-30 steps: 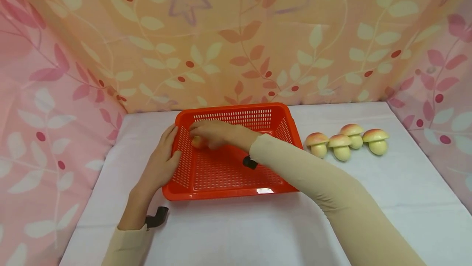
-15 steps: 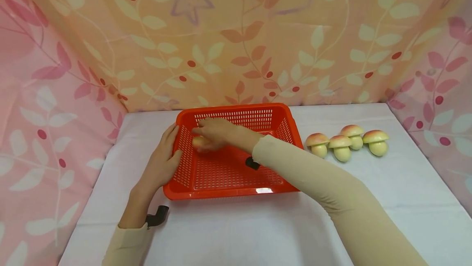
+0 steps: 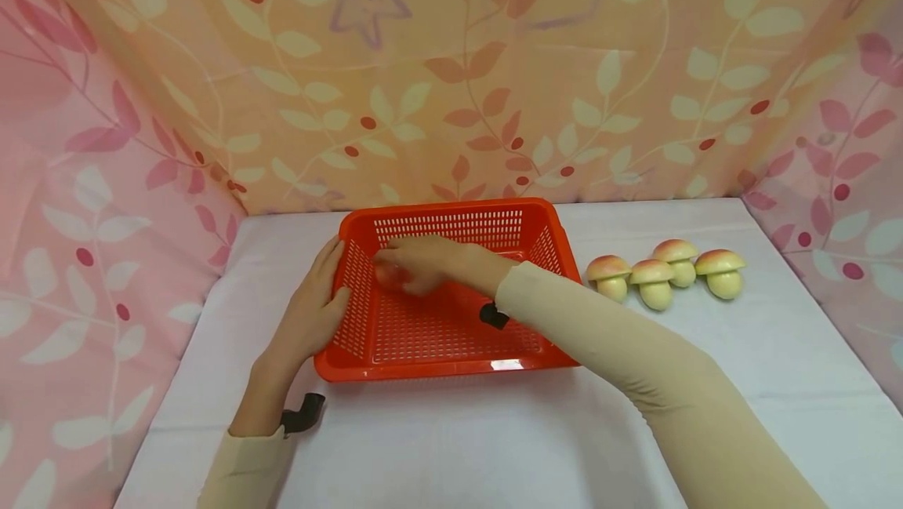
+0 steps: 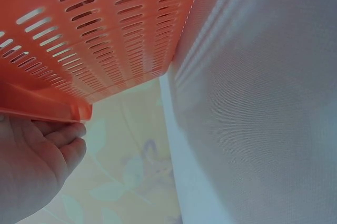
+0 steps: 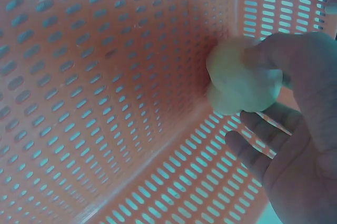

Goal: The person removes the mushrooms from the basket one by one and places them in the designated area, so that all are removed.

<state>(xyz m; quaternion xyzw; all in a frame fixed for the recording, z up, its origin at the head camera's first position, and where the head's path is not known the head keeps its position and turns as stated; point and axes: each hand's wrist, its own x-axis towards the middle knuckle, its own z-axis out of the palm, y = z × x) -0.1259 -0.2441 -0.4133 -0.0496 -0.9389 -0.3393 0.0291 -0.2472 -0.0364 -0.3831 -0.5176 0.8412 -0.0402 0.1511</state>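
Observation:
In the right wrist view, my right hand [image 5: 295, 124] holds a pale yellow toy mushroom [image 5: 245, 79] between thumb and fingers. That mushroom is low inside the red plastic basket [image 3: 444, 369], close to its left wall. In the head view the back of my right hand partly covers it, and the mushroom looks blurred. My left hand [image 3: 310, 309] rests against the basket's left rim with fingers fairly straight. From the left wrist view, those fingers [image 4: 66, 137] touch the rim from outside.
Several toy mushrooms with reddish caps, among them a front one [image 3: 654, 285], stand on the white tablecloth [image 3: 458, 446] right of the basket. Patterned cloth walls [image 3: 494, 101] enclose the back and both sides. Dark wrist mounts [image 3: 303, 413] show by each sleeve.
My right hand has shifted slightly right inside the basket, with the mushroom staying at its fingers. My left hand remains at the rim. The mushrooms on the table stay put.

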